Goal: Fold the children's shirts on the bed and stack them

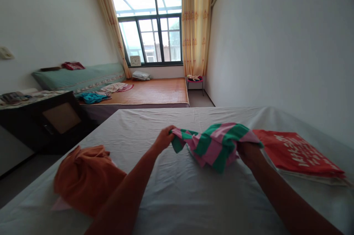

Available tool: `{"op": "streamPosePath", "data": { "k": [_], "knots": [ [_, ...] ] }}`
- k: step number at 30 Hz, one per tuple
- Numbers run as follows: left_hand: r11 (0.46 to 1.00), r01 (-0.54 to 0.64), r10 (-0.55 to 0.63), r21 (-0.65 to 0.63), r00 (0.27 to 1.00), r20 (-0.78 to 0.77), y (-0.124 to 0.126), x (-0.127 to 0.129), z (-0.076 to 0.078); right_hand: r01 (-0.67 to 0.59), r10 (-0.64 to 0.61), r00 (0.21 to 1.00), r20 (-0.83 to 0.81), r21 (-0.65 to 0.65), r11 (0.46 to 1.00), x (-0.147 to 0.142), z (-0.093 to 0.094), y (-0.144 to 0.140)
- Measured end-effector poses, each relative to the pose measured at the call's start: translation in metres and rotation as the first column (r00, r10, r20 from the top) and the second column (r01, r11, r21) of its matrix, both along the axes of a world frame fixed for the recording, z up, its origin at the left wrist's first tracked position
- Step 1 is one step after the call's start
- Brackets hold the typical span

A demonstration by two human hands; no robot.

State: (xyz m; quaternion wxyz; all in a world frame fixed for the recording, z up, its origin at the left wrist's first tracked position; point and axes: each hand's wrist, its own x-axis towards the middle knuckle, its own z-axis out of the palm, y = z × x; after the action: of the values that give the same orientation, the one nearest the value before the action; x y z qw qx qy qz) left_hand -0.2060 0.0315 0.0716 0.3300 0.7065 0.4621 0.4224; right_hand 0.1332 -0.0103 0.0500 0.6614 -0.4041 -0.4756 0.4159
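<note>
A pink and green striped garment (214,143) hangs bunched between my two hands, over a surface spread with a white sheet (171,190). Its left corner is pinched in the closed fingers of my left hand (165,138). On the other side my right hand (250,152) grips the cloth, with part of its fingers hidden under a fold. To the left lies a crumpled orange garment (85,176), a bit of pink cloth showing beneath it. Beyond my right hand is a flat folded stack topped by a red garment with white lettering (301,152).
Past the sheet's far edge stands a bed with a brown mat (157,89), with teal cloth (94,97) on it. A dark cabinet (49,120) is at the left. White walls flank both sides, and a pink stool (195,79) stands near the curtain.
</note>
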Motion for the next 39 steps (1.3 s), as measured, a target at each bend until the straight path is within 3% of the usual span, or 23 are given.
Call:
{"op": "streamPosePath", "data": {
  "k": [1, 3, 5, 7, 10, 12, 14, 16, 18, 20, 21, 24, 26, 28, 30, 31, 32, 33, 34, 35, 36, 37, 39],
  "knots": [
    [0.998, -0.023, 0.035, -0.062, 0.979, 0.203, 0.003, -0.014, 0.010, 0.058, -0.061, 0.991, -0.120, -0.021, 0.998, 0.011, 0.002, 0.005],
    [0.979, -0.066, 0.161, -0.193, 0.831, 0.532, 0.007, -0.042, 0.028, 0.131, -0.150, 0.922, -0.358, -0.075, 0.989, 0.030, 0.007, 0.011],
    [0.952, -0.047, 0.253, -0.302, 0.678, 0.690, 0.008, -0.064, 0.038, 0.123, -0.151, 0.875, -0.459, -0.090, 0.988, 0.041, 0.012, 0.013],
    [0.949, -0.014, 0.266, -0.316, 0.576, 0.773, 0.009, -0.075, 0.042, 0.104, -0.114, 0.902, -0.417, -0.048, 0.993, 0.042, 0.017, 0.010],
    [0.981, -0.044, 0.184, -0.187, 0.504, 0.844, 0.011, -0.074, 0.038, 0.060, -0.050, 0.986, -0.158, 0.061, 0.996, 0.031, 0.022, 0.004],
    [0.983, -0.110, 0.183, -0.146, 0.555, 0.812, 0.012, -0.068, 0.032, 0.054, -0.058, 0.998, 0.039, 0.100, 0.994, 0.023, 0.022, 0.001],
    [0.981, -0.125, 0.194, -0.148, 0.693, 0.695, 0.010, -0.060, 0.025, 0.052, -0.077, 0.962, 0.263, 0.101, 0.994, 0.016, 0.016, -0.001],
    [0.991, -0.009, 0.072, -0.130, 0.870, 0.487, 0.005, -0.051, 0.019, -0.015, -0.039, 0.852, 0.523, 0.098, 0.995, 0.011, 0.005, -0.002],
    [0.973, 0.205, -0.181, -0.105, 0.963, 0.198, -0.003, -0.038, 0.011, -0.126, -0.009, 0.672, 0.741, 0.126, 0.984, 0.006, -0.008, -0.003],
    [0.934, 0.353, -0.357, -0.058, 0.925, -0.130, -0.010, -0.023, 0.001, -0.227, -0.023, 0.506, 0.862, 0.159, 0.961, 0.000, -0.020, -0.003],
    [0.924, 0.381, -0.372, -0.023, 0.885, -0.281, -0.012, -0.016, -0.004, -0.255, -0.031, 0.453, 0.891, 0.163, 0.953, -0.003, -0.025, -0.003],
    [0.935, 0.345, -0.238, 0.085, 0.787, -0.569, -0.015, -0.002, -0.014, -0.223, -0.050, 0.446, 0.894, 0.165, 0.961, -0.003, -0.027, -0.001],
    [0.951, 0.276, -0.134, 0.139, 0.775, -0.617, -0.012, -0.005, -0.012, -0.133, -0.110, 0.563, 0.819, 0.221, 0.966, 0.002, -0.020, 0.001],
    [0.956, 0.216, -0.067, 0.197, 0.817, -0.573, -0.006, -0.018, -0.002, -0.020, -0.162, 0.713, 0.682, 0.251, 0.968, 0.010, -0.009, 0.000],
    [0.955, 0.171, -0.039, 0.241, 0.882, -0.470, -0.001, -0.036, 0.010, -0.037, -0.057, 0.822, 0.567, 0.153, 0.988, 0.017, 0.006, -0.006],
    [0.955, 0.156, -0.037, 0.251, 0.907, -0.420, 0.001, -0.046, 0.015, -0.149, 0.095, 0.830, 0.549, 0.054, 0.987, 0.019, 0.014, -0.012],
    [0.958, 0.158, -0.053, 0.241, 0.919, -0.391, 0.003, -0.055, 0.019, -0.325, 0.311, 0.775, 0.551, -0.075, 0.943, 0.020, 0.021, -0.018],
    [0.962, 0.180, -0.088, 0.207, 0.917, -0.389, 0.004, -0.064, 0.022, -0.509, 0.538, 0.643, 0.545, -0.221, 0.832, 0.019, 0.027, -0.025],
    [0.965, 0.210, -0.131, 0.158, 0.905, -0.405, 0.005, -0.072, 0.023, -0.639, 0.712, 0.473, 0.519, -0.354, 0.683, 0.016, 0.031, -0.031],
    [0.967, 0.234, -0.167, 0.106, 0.887, -0.431, 0.006, -0.080, 0.023, -0.697, 0.807, 0.332, 0.488, -0.449, 0.558, 0.012, 0.033, -0.035],
    [0.969, 0.238, -0.183, 0.066, 0.872, -0.455, 0.007, -0.086, 0.022, -0.702, 0.837, 0.272, 0.475, -0.497, 0.510, 0.008, 0.033, -0.038],
    [0.975, 0.218, -0.169, 0.049, 0.865, -0.472, 0.008, -0.091, 0.020, -0.672, 0.816, 0.301, 0.494, -0.497, 0.549, 0.002, 0.031, -0.039],
    [0.991, 0.110, -0.058, 0.079, 0.871, -0.489, 0.011, -0.097, 0.014, -0.539, 0.661, 0.472, 0.583, -0.403, 0.740, -0.010, 0.022, -0.036]
  ]
}}
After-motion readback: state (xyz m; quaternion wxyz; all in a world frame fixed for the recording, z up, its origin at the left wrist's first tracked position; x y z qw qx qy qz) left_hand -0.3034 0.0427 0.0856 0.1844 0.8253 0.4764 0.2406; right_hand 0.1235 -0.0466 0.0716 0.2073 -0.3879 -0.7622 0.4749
